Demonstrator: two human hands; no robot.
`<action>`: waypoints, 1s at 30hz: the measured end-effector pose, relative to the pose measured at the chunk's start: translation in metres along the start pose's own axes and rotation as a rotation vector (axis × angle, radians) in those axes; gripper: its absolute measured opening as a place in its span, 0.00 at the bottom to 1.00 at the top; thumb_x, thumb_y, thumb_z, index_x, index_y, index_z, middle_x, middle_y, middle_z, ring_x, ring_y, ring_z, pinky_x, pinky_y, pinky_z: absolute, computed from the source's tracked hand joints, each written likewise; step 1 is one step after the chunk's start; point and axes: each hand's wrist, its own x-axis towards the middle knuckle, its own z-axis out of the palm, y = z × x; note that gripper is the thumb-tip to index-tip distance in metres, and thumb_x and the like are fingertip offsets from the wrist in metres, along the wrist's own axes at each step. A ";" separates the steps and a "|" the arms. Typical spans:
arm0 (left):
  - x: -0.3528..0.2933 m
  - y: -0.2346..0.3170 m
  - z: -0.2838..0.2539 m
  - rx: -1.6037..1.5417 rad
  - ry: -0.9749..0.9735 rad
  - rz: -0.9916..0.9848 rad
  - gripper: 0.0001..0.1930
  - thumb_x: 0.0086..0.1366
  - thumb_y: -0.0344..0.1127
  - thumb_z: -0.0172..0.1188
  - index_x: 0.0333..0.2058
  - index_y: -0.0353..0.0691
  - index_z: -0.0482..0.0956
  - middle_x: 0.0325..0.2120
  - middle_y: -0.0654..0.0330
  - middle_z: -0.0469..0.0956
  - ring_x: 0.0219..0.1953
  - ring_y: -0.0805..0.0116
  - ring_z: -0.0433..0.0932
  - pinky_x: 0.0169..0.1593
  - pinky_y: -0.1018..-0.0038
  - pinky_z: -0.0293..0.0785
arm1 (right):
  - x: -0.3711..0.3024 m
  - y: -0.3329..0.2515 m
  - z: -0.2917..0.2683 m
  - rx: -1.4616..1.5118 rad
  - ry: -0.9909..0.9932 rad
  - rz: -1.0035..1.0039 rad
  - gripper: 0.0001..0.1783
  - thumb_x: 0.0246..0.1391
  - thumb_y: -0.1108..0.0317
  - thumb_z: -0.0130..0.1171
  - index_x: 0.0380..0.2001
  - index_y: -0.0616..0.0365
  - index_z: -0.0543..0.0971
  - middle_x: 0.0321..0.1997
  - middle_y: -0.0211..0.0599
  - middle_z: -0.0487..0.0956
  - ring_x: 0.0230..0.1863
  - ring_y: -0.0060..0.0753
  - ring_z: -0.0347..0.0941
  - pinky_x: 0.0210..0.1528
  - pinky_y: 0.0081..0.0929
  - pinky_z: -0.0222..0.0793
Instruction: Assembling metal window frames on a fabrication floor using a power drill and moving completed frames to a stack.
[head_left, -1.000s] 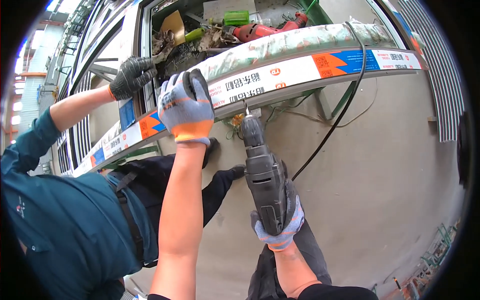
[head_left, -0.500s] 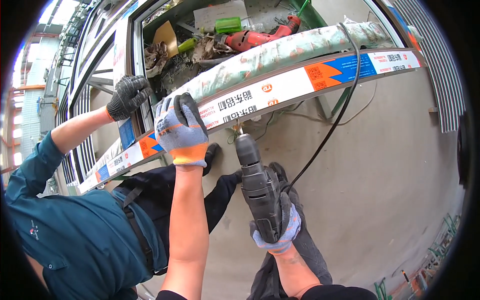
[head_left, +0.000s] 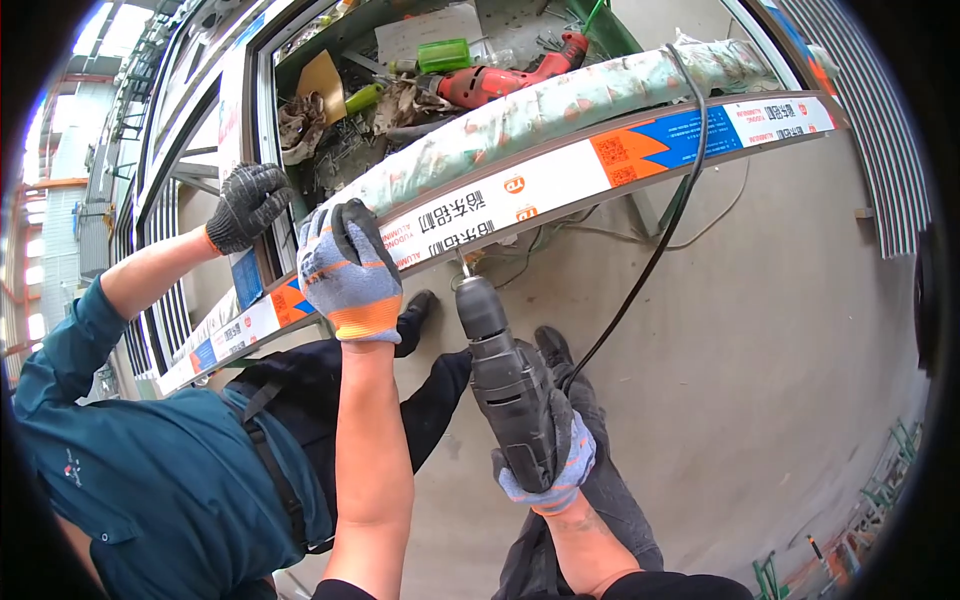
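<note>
My right hand (head_left: 568, 455), in a grey and orange work glove, is wrapped around the grip of a black corded power drill (head_left: 505, 385). The drill points away from me, and its bit (head_left: 464, 264) meets the near edge of a metal frame bar (head_left: 560, 176) covered in white, blue and orange printed film. Whether the bit has gone into the bar cannot be made out. To the left of the bit, my gloved left hand (head_left: 350, 272) grips the same bar, fingers curled over its top and fingertips partly hidden.
A co-worker's dark-gloved hand (head_left: 248, 207) rests on the frame at the left. Behind the bar lie a wrapped padded roll (head_left: 530, 112), a red power tool (head_left: 510, 80) and a green translucent object (head_left: 450, 56). The drill's black cable (head_left: 645, 268) loops over the bar.
The bar, my left hand and the drill appear slightly further left in view. The drill bit stays at the bar's edge, and both hands keep their grips.
</note>
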 end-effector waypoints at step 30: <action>0.001 0.001 -0.002 -0.053 -0.051 -0.003 0.07 0.63 0.30 0.52 0.34 0.33 0.76 0.34 0.48 0.78 0.39 0.46 0.75 0.44 0.59 0.71 | -0.021 0.011 0.005 -0.015 0.020 -0.011 0.38 0.30 0.64 0.65 0.49 0.70 0.71 0.45 0.50 0.75 0.37 0.52 0.75 0.39 0.41 0.73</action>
